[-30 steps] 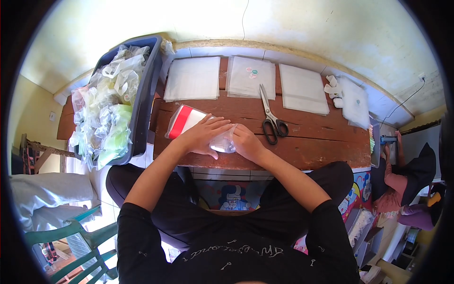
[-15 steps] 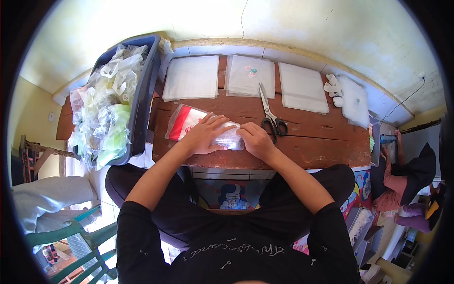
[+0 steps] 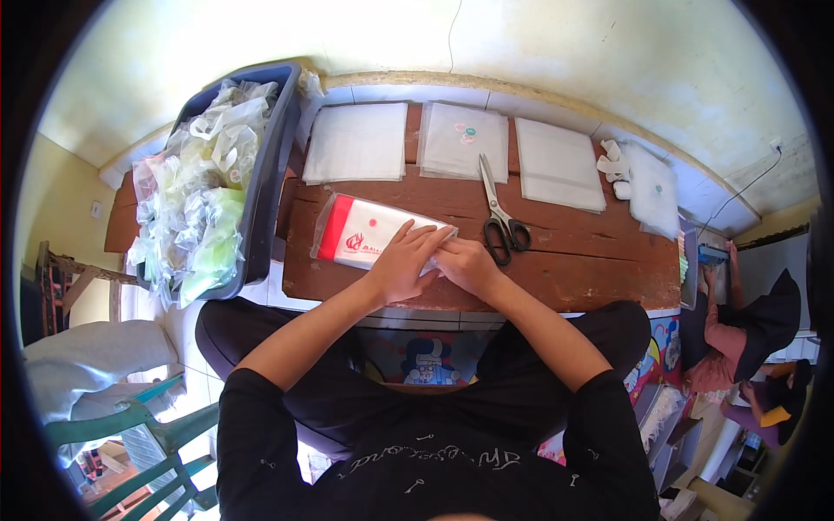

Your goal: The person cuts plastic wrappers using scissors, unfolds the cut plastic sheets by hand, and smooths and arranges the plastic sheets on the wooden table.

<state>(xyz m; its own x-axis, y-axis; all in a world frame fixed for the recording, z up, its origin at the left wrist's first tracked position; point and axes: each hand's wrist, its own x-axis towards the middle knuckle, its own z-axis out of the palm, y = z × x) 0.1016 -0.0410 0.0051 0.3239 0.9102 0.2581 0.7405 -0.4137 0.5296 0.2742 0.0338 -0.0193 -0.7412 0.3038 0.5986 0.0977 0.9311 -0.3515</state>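
A flat package with a red band and white printed face (image 3: 365,233) lies in clear plastic near the front of the brown wooden table (image 3: 599,269). My left hand (image 3: 404,265) rests on its right part with fingers spread. Against those fingertips, my right hand (image 3: 467,265) has its fingers closed at the package's right end; the plastic edge there is mostly hidden. Black-handled scissors (image 3: 497,213) lie just right of my hands, blades pointing to the wall.
Stacks of clear plastic bags (image 3: 356,143) line the table's back. At left stands a dark bin (image 3: 280,130) full of plastic bags (image 3: 195,191). A green chair (image 3: 130,421) is at lower left. Two people (image 3: 730,334) are at the far right.
My left hand has slid right along the package, uncovering more of its printed face. My right hand has shifted slightly right and the plastic at the right end lies flatter.
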